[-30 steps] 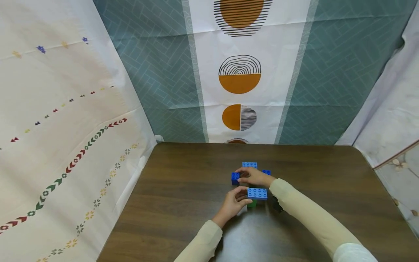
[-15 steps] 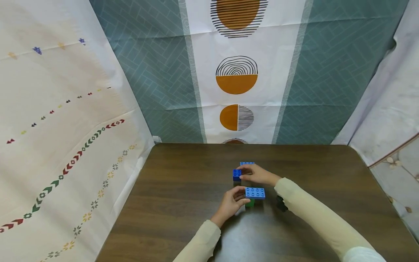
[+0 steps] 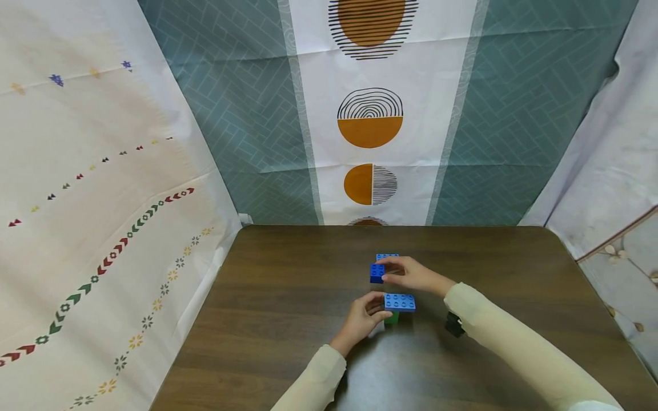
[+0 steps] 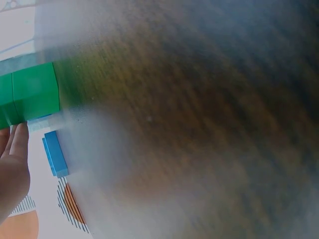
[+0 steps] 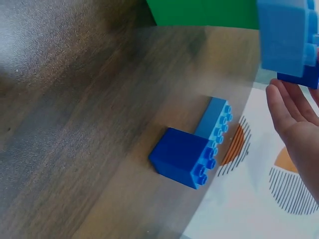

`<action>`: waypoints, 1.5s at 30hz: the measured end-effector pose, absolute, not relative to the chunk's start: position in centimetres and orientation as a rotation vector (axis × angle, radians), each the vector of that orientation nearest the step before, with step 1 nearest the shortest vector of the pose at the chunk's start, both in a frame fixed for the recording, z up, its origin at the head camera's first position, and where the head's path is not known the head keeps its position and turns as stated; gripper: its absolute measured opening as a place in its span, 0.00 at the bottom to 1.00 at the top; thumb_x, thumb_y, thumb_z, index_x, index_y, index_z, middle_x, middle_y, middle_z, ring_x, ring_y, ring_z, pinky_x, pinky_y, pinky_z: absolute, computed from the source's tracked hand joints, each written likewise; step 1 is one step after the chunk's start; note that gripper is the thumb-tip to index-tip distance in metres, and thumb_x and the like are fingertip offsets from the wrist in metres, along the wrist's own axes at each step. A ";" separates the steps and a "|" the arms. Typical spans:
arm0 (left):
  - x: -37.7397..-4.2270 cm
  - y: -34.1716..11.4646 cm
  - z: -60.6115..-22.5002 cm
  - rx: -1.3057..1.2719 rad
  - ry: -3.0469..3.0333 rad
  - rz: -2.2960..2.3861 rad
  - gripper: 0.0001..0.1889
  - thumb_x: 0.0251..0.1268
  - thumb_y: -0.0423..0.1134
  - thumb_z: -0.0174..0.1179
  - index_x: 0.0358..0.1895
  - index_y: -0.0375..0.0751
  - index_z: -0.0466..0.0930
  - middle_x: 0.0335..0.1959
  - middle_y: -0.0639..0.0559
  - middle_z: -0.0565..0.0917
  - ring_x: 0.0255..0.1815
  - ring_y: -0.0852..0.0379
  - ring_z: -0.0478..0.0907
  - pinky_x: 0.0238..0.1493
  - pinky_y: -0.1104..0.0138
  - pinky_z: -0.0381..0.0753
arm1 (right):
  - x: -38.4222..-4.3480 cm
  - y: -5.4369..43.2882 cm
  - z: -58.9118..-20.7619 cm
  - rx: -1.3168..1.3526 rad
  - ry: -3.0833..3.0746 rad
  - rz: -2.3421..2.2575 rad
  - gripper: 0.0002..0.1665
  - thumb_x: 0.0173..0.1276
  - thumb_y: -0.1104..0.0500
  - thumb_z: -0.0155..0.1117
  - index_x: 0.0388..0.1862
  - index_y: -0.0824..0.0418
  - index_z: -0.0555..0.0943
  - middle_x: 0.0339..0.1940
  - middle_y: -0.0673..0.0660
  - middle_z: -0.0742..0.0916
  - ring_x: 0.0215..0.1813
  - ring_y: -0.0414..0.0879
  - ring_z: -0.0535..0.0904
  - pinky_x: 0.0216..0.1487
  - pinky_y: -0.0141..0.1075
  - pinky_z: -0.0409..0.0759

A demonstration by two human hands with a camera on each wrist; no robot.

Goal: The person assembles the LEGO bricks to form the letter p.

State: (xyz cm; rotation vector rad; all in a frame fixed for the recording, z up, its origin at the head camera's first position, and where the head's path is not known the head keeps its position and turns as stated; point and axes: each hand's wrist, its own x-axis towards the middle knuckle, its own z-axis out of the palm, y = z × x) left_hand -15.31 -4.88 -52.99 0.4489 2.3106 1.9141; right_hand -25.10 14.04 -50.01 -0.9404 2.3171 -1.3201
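Observation:
My left hand (image 3: 358, 319) grips a stack standing on the table, with green bricks (image 4: 35, 92) below and a light blue eight-stud brick (image 3: 400, 302) on top. Just behind the stack, my right hand (image 3: 413, 275) pinches a dark blue four-stud brick (image 3: 377, 274) between thumb and fingers. In the right wrist view that dark blue brick (image 5: 300, 80) is mostly hidden behind the stack's light blue brick (image 5: 284, 40). A second dark blue brick (image 5: 179, 154) sits on the table, hidden by my right hand in the head view. Close to it lies another light blue brick (image 3: 387, 257).
The brown wooden table (image 3: 288, 274) reaches back to a teal and white curtain (image 3: 370, 188). Pale patterned cloths hang on the left (image 3: 103, 188) and right (image 3: 612, 171). A black wrist camera (image 3: 454, 324) hangs below my right sleeve.
My right hand has raised the dark blue brick and carried it rightward. The second dark blue brick has become hidden in the head view. My left hand keeps its grip on the stack.

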 end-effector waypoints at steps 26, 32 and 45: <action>-16.6 -5.1 -56.3 0.399 2.303 1.884 0.16 0.61 0.33 0.65 0.53 0.39 0.79 0.50 0.45 0.83 0.54 0.52 0.80 0.55 0.64 0.79 | -22.4 17.0 -48.1 -0.925 2.323 -1.394 0.25 0.71 0.58 0.61 0.62 0.68 0.72 0.56 0.65 0.80 0.55 0.58 0.76 0.56 0.51 0.79; -16.5 -4.9 -55.9 0.385 2.304 1.893 0.16 0.60 0.29 0.65 0.52 0.36 0.79 0.50 0.42 0.83 0.55 0.48 0.79 0.55 0.60 0.79 | -21.6 17.2 -48.2 -0.943 2.292 -1.413 0.23 0.71 0.59 0.61 0.61 0.66 0.73 0.54 0.62 0.81 0.54 0.55 0.78 0.54 0.44 0.80; -15.7 -4.8 -54.0 0.419 2.298 1.897 0.15 0.60 0.28 0.64 0.52 0.34 0.79 0.49 0.40 0.83 0.54 0.46 0.79 0.56 0.59 0.79 | -20.1 17.8 -48.9 -1.004 2.237 -1.436 0.21 0.72 0.61 0.59 0.61 0.66 0.73 0.52 0.61 0.82 0.53 0.52 0.80 0.53 0.36 0.80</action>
